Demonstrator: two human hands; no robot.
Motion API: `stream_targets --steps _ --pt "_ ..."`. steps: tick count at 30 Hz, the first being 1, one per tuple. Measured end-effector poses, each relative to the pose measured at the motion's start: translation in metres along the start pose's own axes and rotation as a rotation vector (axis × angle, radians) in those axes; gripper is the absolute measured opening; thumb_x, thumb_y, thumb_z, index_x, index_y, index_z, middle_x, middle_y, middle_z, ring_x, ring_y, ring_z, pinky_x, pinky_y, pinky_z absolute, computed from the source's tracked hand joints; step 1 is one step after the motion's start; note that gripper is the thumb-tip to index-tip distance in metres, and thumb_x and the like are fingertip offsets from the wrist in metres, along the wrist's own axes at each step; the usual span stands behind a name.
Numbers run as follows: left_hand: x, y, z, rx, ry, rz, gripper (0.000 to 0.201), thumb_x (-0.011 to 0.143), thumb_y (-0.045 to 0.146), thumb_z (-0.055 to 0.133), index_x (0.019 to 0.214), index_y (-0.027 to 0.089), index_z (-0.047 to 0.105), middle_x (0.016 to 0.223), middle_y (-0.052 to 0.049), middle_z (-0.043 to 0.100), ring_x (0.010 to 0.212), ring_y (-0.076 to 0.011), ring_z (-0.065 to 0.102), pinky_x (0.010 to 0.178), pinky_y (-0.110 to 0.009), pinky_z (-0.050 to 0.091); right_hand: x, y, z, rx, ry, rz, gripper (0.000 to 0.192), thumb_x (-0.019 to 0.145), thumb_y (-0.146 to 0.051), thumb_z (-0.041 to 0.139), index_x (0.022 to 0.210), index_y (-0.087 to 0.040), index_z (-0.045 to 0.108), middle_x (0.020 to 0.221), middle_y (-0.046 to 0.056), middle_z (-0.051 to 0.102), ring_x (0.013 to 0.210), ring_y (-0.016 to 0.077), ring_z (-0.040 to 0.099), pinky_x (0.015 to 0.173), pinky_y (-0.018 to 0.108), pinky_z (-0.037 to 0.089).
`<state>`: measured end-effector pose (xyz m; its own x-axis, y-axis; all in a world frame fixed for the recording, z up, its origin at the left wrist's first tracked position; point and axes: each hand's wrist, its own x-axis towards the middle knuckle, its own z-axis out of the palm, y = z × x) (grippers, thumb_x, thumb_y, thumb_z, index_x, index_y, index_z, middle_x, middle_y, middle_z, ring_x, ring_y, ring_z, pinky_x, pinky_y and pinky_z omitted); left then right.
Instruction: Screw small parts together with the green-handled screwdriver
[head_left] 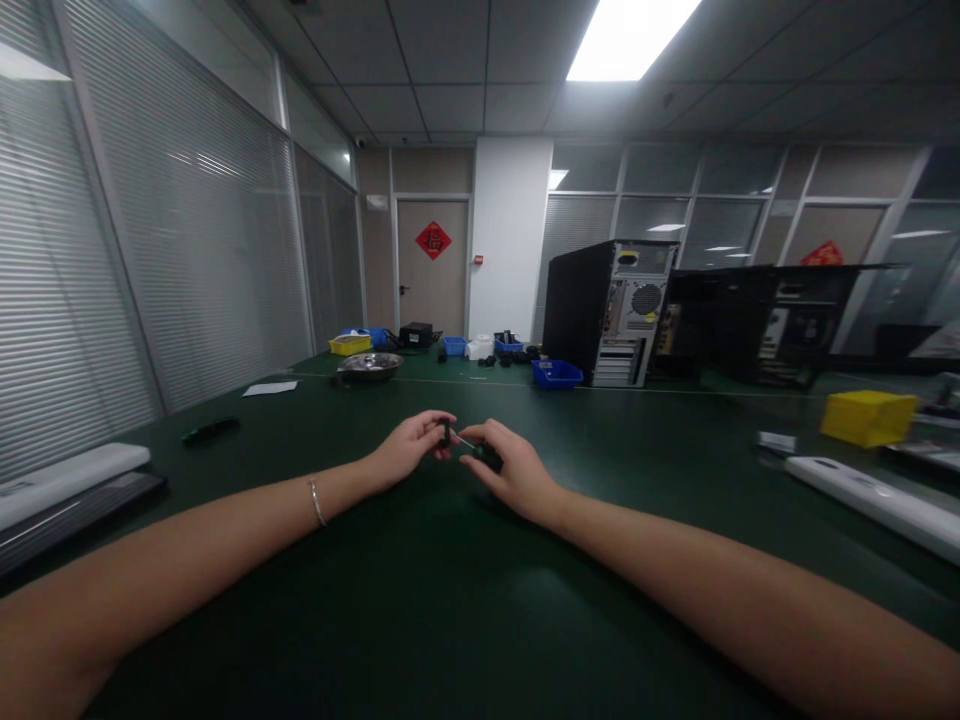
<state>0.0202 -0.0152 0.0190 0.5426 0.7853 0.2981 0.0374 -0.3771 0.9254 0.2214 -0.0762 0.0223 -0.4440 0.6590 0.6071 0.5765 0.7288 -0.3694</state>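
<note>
Over the middle of the green table [375, 620], my left hand [411, 447] pinches a small black part [445, 434] between thumb and fingers. What kind of part it is, I cannot make out. My right hand [517, 470] is closed around the dark green handle of a screwdriver [487, 456]. Its thin metal shaft points left, and the tip is at or close to the black part; whether they touch is too small to tell. Both hands are close together, fingertips facing each other.
A dark green tool [211, 431] lies at left near a white long case [75, 480]. Behind stand a metal bowl [370, 366], a blue bin [557, 375] and a black computer tower [577, 310]. At right are a yellow box [868, 417] and a white long unit [877, 500].
</note>
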Motion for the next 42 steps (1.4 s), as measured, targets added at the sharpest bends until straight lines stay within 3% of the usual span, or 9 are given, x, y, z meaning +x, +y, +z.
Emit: stream_targets --steps 7,12,17,22,27,31,33,37,42 --pt "0.025 -0.026 -0.102 -0.054 0.704 -0.019 0.021 0.084 0.012 0.045 0.102 0.011 0.056 0.086 -0.008 0.064 0.065 -0.0116 0.059 0.059 -0.023 0.045 -0.003 0.0 -0.003 0.016 -0.052 -0.024 0.023 0.084 -0.025 0.055 0.107 -0.022 0.056 0.097 0.004 0.056 0.084 0.0171 0.055 0.075 0.03 0.046" --pt "0.012 -0.039 -0.163 -0.037 0.959 -0.085 0.016 0.082 0.005 0.039 0.08 0.01 0.054 0.067 -0.003 0.058 0.052 -0.009 0.052 0.05 -0.019 0.04 -0.003 0.004 -0.004 0.005 -0.088 -0.042 0.022 0.084 -0.025 0.055 0.106 -0.022 0.057 0.096 0.004 0.057 0.083 0.0166 0.055 0.074 0.029 0.046" --pt "0.003 -0.038 -0.184 -0.021 1.042 -0.103 0.014 0.079 0.005 0.042 0.075 0.011 0.053 0.063 -0.001 0.054 0.049 -0.0084 0.047 0.049 -0.019 0.036 -0.004 0.007 -0.005 0.006 -0.103 -0.048 0.021 0.084 -0.025 0.055 0.104 -0.022 0.058 0.094 0.004 0.057 0.082 0.0168 0.056 0.074 0.03 0.046" --pt "0.008 -0.033 -0.158 -0.028 0.857 -0.11 0.016 0.081 0.01 0.044 0.088 0.009 0.058 0.066 -0.002 0.055 0.053 -0.0098 0.049 0.052 -0.02 0.038 -0.002 0.006 -0.005 0.019 -0.107 0.001 0.02 0.084 -0.026 0.055 0.104 -0.022 0.058 0.095 0.004 0.058 0.084 0.0171 0.056 0.075 0.03 0.045" --pt "0.015 -0.025 -0.094 -0.045 0.524 -0.121 0.03 0.081 0.023 0.054 0.108 0.01 0.059 0.075 -0.005 0.059 0.062 -0.0118 0.052 0.057 -0.023 0.041 0.005 0.011 -0.001 0.047 -0.062 0.122 0.023 0.084 -0.028 0.055 0.106 -0.021 0.056 0.098 0.005 0.057 0.088 0.0183 0.055 0.077 0.032 0.045" --pt "0.008 -0.013 -0.04 0.134 0.093 -0.046 0.039 0.083 0.029 0.052 0.119 0.014 0.049 0.089 -0.006 0.061 0.073 -0.0136 0.053 0.067 -0.027 0.043 0.004 0.017 0.001 0.057 0.005 0.097 0.027 0.086 -0.022 0.051 0.113 -0.021 0.053 0.101 0.006 0.056 0.091 0.0181 0.053 0.079 0.032 0.044" --pt "0.001 -0.004 -0.021 0.231 -0.04 0.004 0.033 0.086 0.031 0.047 0.115 0.014 0.051 0.094 -0.007 0.061 0.077 -0.015 0.054 0.071 -0.029 0.044 0.002 0.019 0.001 0.068 0.012 0.068 0.029 0.086 -0.02 0.051 0.114 -0.022 0.053 0.101 0.006 0.056 0.092 0.0179 0.053 0.08 0.032 0.043" --pt "-0.011 0.011 -0.003 0.469 -0.094 0.111 0.028 0.085 0.031 0.049 0.107 0.016 0.059 0.103 -0.006 0.06 0.092 -0.0189 0.055 0.082 -0.031 0.042 0.0 0.02 0.0 0.057 -0.026 0.047 0.03 0.084 -0.019 0.055 0.113 -0.023 0.057 0.098 0.005 0.055 0.088 0.0168 0.054 0.076 0.03 0.044" --pt "-0.014 0.013 -0.003 0.508 -0.041 0.168 0.028 0.085 0.031 0.051 0.107 0.017 0.061 0.102 -0.006 0.062 0.093 -0.0187 0.056 0.083 -0.03 0.043 0.0 0.02 0.002 -0.017 -0.044 0.033 0.033 0.082 -0.02 0.056 0.114 -0.025 0.059 0.097 0.004 0.054 0.084 0.016 0.054 0.074 0.029 0.045"
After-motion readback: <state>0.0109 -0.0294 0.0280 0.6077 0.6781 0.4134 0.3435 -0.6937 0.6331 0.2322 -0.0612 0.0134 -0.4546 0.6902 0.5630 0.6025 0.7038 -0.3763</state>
